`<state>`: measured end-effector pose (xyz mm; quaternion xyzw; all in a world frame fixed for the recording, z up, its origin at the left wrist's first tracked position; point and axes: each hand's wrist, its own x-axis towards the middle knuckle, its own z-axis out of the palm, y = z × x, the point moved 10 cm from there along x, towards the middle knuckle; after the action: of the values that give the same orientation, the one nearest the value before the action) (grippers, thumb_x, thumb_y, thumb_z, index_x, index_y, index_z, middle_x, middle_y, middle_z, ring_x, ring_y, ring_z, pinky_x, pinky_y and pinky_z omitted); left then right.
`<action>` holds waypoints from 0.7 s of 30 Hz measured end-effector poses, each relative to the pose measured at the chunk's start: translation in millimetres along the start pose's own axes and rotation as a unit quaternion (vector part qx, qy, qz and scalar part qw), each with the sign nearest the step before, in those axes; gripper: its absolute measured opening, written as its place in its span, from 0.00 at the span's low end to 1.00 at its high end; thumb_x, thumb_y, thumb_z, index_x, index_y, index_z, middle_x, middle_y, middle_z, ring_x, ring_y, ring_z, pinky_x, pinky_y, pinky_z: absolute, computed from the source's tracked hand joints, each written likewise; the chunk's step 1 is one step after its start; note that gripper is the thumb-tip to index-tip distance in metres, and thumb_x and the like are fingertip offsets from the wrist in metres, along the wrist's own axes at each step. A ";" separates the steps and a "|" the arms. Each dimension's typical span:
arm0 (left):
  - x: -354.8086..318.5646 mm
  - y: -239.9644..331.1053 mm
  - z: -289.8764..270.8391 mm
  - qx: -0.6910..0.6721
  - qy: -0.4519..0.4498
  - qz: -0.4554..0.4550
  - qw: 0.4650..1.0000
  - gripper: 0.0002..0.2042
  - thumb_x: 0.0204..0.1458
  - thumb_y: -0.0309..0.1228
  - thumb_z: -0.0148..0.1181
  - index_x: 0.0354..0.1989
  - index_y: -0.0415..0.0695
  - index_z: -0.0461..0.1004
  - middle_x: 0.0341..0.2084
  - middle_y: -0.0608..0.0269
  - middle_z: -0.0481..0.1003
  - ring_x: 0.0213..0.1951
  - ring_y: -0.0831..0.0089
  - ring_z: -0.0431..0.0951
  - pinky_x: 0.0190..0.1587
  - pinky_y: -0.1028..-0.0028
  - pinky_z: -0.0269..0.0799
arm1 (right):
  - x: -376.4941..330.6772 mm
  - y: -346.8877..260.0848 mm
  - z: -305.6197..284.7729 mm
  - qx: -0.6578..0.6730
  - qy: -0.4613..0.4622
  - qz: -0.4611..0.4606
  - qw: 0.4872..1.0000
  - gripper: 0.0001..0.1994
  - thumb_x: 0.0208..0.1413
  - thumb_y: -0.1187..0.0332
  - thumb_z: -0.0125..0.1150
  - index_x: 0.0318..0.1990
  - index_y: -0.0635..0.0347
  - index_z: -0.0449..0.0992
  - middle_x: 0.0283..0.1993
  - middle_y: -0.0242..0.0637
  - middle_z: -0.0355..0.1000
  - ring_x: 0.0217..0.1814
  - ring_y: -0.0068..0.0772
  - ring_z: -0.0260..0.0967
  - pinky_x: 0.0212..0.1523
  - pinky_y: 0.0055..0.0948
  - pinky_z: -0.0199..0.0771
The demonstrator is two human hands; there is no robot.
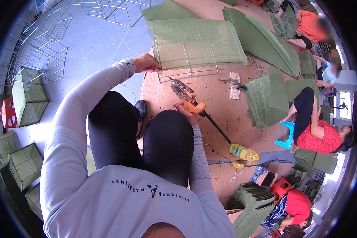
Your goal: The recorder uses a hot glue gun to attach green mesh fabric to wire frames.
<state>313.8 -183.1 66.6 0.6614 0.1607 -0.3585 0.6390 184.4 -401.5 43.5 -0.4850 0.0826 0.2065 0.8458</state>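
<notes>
My left hand (146, 62) is closed in a pinch on the near left corner of a wire frame (189, 71). Light green mesh fabric (198, 43) lies over this frame, and its thin rods show through. In my right hand (187, 114) is an orange glue gun (194, 106), gripped by its handle. Its dirty, crusted nozzle points up and left toward the frame's near edge, apart from it. A long black glue stick (216, 127) sticks out of the gun's back. My fingers partly hide the handle.
Stacks of green mesh sheets (267, 97) lie at the right, beside a white power strip (235, 85). A yellow bottle (244, 152) lies on the board. Wire frames (47, 51) and green mesh boxes (27, 97) stand left. Several co-workers sit at right, one near a blue stool (285, 135).
</notes>
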 end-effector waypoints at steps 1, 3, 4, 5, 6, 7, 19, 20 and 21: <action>0.3 -0.2 -0.6 -0.011 0.000 -0.001 1.000 0.03 0.46 0.24 0.58 0.29 0.39 0.72 0.23 0.65 0.74 0.24 0.80 0.74 0.26 0.83 0.71 | -0.9 0.1 -0.8 0.000 0.001 0.000 1.000 0.06 0.45 0.77 0.58 0.31 0.60 0.69 0.30 0.32 0.69 0.38 0.29 0.69 0.44 0.27 0.67; 0.9 -0.8 -0.1 -0.016 -0.007 -0.003 1.000 0.03 0.46 0.24 0.58 0.29 0.39 0.72 0.23 0.64 0.74 0.24 0.79 0.74 0.27 0.83 0.72 | -2.7 0.7 -3.1 0.012 0.006 0.001 1.000 0.05 0.45 0.76 0.58 0.30 0.60 0.69 0.30 0.31 0.69 0.38 0.29 0.68 0.44 0.26 0.67; 0.5 -0.9 0.6 -0.022 -0.013 -0.005 1.000 0.03 0.46 0.24 0.57 0.29 0.39 0.72 0.23 0.64 0.74 0.25 0.79 0.75 0.27 0.82 0.72 | -3.9 0.3 -3.2 0.012 0.005 0.002 1.000 0.05 0.45 0.76 0.58 0.30 0.60 0.69 0.30 0.31 0.69 0.38 0.29 0.68 0.44 0.26 0.67; 0.1 -0.8 0.2 -0.022 -0.012 -0.005 1.000 0.03 0.46 0.24 0.57 0.29 0.39 0.72 0.23 0.64 0.74 0.25 0.79 0.75 0.27 0.82 0.72 | -5.3 1.6 -4.4 0.011 0.009 0.012 1.000 0.05 0.45 0.76 0.58 0.30 0.60 0.69 0.30 0.31 0.69 0.38 0.29 0.68 0.44 0.26 0.67; -0.3 -1.3 -0.1 -0.027 -0.014 -0.008 1.000 0.03 0.46 0.24 0.57 0.29 0.38 0.72 0.23 0.63 0.74 0.25 0.78 0.75 0.28 0.82 0.73 | -5.9 3.1 -5.2 0.010 0.013 0.022 1.000 0.04 0.45 0.76 0.58 0.30 0.60 0.70 0.30 0.31 0.69 0.38 0.28 0.68 0.45 0.26 0.66; -1.2 -0.9 2.5 -0.030 -0.018 -0.011 0.999 0.03 0.46 0.24 0.58 0.29 0.38 0.72 0.23 0.63 0.74 0.26 0.78 0.75 0.29 0.82 0.73 | -5.9 5.4 -9.4 0.011 0.014 0.022 1.000 0.04 0.45 0.76 0.58 0.30 0.60 0.70 0.30 0.31 0.69 0.38 0.28 0.68 0.45 0.26 0.66; -1.8 -2.0 3.3 0.011 -0.004 -0.003 1.000 0.04 0.45 0.24 0.60 0.29 0.38 0.73 0.22 0.63 0.74 0.25 0.78 0.74 0.29 0.81 0.74 | -7.0 6.6 -13.3 0.048 0.014 0.004 0.999 0.05 0.45 0.74 0.58 0.30 0.61 0.70 0.31 0.33 0.68 0.40 0.29 0.66 0.46 0.24 0.64; -1.6 -2.9 2.5 0.011 -0.003 -0.003 1.000 0.04 0.45 0.24 0.60 0.29 0.38 0.73 0.22 0.63 0.74 0.25 0.78 0.74 0.29 0.81 0.74 | -7.4 5.9 -11.8 0.052 0.014 0.004 0.999 0.04 0.46 0.74 0.58 0.30 0.61 0.70 0.32 0.33 0.68 0.40 0.29 0.66 0.46 0.24 0.64; -1.4 -3.7 3.2 0.014 -0.009 -0.004 1.000 0.04 0.45 0.24 0.60 0.29 0.38 0.73 0.22 0.63 0.74 0.25 0.78 0.74 0.29 0.81 0.74 | -7.4 5.5 -10.4 0.056 0.014 0.003 0.998 0.04 0.46 0.74 0.58 0.30 0.61 0.70 0.32 0.33 0.68 0.40 0.29 0.66 0.46 0.24 0.64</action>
<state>309.5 -185.4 65.1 0.6666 0.1526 -0.3685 0.6297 176.0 -410.0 36.4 -0.4392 0.1079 0.1974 0.8698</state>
